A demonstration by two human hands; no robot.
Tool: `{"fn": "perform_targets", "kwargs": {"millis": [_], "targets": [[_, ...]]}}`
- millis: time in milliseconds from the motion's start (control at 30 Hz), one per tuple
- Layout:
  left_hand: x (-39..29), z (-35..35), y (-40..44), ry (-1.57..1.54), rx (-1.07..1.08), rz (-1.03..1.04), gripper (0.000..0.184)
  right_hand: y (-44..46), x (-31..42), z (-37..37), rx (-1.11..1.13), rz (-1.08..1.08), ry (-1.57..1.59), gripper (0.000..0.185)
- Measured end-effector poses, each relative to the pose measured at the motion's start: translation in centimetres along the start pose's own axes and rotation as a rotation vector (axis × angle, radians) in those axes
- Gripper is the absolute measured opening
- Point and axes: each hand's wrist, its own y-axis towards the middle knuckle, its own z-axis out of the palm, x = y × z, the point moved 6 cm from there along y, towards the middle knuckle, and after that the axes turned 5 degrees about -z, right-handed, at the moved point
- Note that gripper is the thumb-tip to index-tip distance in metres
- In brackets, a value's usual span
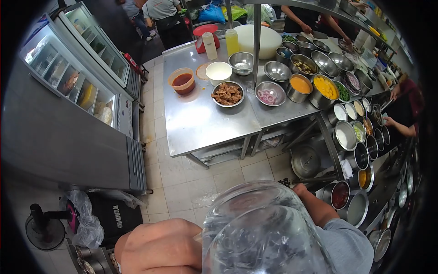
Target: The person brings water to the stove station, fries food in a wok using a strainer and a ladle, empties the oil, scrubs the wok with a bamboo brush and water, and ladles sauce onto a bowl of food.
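Observation:
A large clear container point(262, 228) fills the lower middle of the view, very close to the camera, with what looks like clear liquid inside. Against its left side lies my left hand point(159, 246), its back toward me and its fingers bent at the container's wall. My right hand point(299, 189) shows only in part, beside the container's far right edge, at the end of a forearm with a grey sleeve. Its fingers are mostly hidden, so their grip cannot be made out.
Ahead stands a steel table point(205, 128) with a bowl of browned meat point(228, 94), a tub of dark red sauce point(182, 81) and a bowl of sliced onions point(270, 94). Glass-door fridges point(73, 77) line the left. Co-workers' arms point(401, 125) reach over pots at right.

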Motion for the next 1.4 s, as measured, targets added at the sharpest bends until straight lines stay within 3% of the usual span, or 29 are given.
{"fn": "perform_targets", "kwargs": {"millis": [100, 200, 267, 333, 367, 400, 467, 600, 667, 700, 733, 800, 833, 933, 1000, 1033, 1067, 1100, 1167, 1200, 1233, 1267, 1300, 1367, 1400], "targets": [[0.0, 0.1, -0.1, -0.011, 0.015, 0.009, 0.033, -0.4, 0.4, 1.0, 0.011, -0.105, -0.136, 0.039], [-0.1, 0.5, 0.2, -0.029, 0.033, 0.030, 0.033, -3.5, 1.2, 0.2, -0.024, -0.017, 0.044, 0.039], [-0.2, 1.0, 0.4, -0.037, 0.048, 0.042, 0.034, -4.6, 0.9, 0.6, 0.029, -0.014, -0.028, 0.042], [-0.4, 1.7, 0.8, -0.047, 0.061, 0.056, 0.034, -4.4, -0.5, 3.0, 0.006, -0.250, -0.208, 0.042], [-0.6, 2.2, 1.0, -0.053, 0.074, 0.070, 0.034, -4.2, -2.3, 3.3, -0.042, -0.143, 0.031, 0.042], [-0.8, 2.8, 1.2, -0.062, 0.088, 0.077, 0.035, -4.3, -3.4, 4.1, -0.049, -0.135, 0.038, 0.042], [-1.1, 4.0, 1.9, -0.076, 0.111, 0.100, 0.035, -5.9, -6.4, 5.3, -0.016, 0.131, 0.204, 0.041], [-1.8, 7.3, 3.0, -0.143, 0.168, 0.119, 0.036, -8.9, -11.3, 6.0, -0.162, 0.216, 0.225, 0.039], [-2.2, 9.6, 3.5, -0.195, 0.202, 0.123, 0.036, -9.8, -14.6, 7.3, -0.199, 0.158, 0.226, 0.039], [-2.3, 10.7, 4.0, -0.227, 0.220, 0.121, 0.037, -13.8, -13.4, 5.1, -0.053, 0.339, 0.474, 0.039], [-2.2, 11.9, 4.4, -0.264, 0.236, 0.113, 0.037, -13.2, -17.1, 7.9, -0.037, 0.359, 0.477, 0.039], [-1.8, 14.2, 5.2, -0.336, 0.272, 0.092, 0.037, -10.6, -22.7, 12.0, -0.116, 0.126, 0.463, 0.035], [-1.5, 15.4, 5.7, -0.381, 0.289, 0.077, 0.038, -14.1, -20.2, 8.5, -0.116, 0.127, 0.268, 0.035], [0.7, 18.8, 6.4, -0.510, 0.342, -0.009, 0.038, -17.2, -23.7, 11.6, -0.193, 0.319, 0.532, 0.035], [4.6, 21.0, 6.5, -0.634, 0.382, -0.307, 0.028, -19.2, -25.4, 14.1, -0.206, 0.364, 0.727, 0.034], [6.4, 22.3, 6.2, -0.642, 0.186, -0.446, 0.024, -19.5, -26.1, 15.5, -0.154, 0.248, 0.472, 0.026], [9.0, 24.2, 5.6, -0.637, 0.147, -0.604, 0.022, -19.7, -27.0, 17.7, -0.096, 0.128, 0.218, 0.019], [12.2, 25.9, 5.0, -0.625, 0.107, -0.759, 0.021, -20.3, -28.3, 20.8, 0.051, 0.217, 0.274, 0.022], [19.7, 29.8, 4.3, -0.677, 0.128, -1.017, 0.025, -22.8, -27.3, 21.6, 0.074, 0.395, 0.346, 0.019], [23.2, 31.6, 5.1, -0.591, 0.057, -0.956, 0.028, -22.8, -28.6, 25.5, 0.148, 0.317, 0.346, 0.024], [27.6, 33.5, 5.2, -0.611, -0.070, -0.982, 0.028, -24.2, -23.7, 20.9, 0.315, 0.018, -0.284, 0.032], [32.5, 35.2, 5.2, -0.572, -0.136, -0.983, 0.027, -24.1, -25.6, 24.4, 0.298, 0.092, -0.170, 0.038], [37.4, 36.6, 5.4, -0.529, -0.204, -0.982, 0.027, -25.6, -24.5, 23.1, 0.405, 0.233, -0.032, 0.040], [46.1, 38.7, 6.8, -0.434, -0.263, -0.970, 0.026, -26.6, -25.3, 24.7, 0.295, 0.409, 0.295, 0.033], [50.3, 39.8, 7.7, -0.341, -0.338, -0.969, 0.025, -26.6, -23.7, 22.7, 0.211, 0.400, 0.272, 0.029]]}}
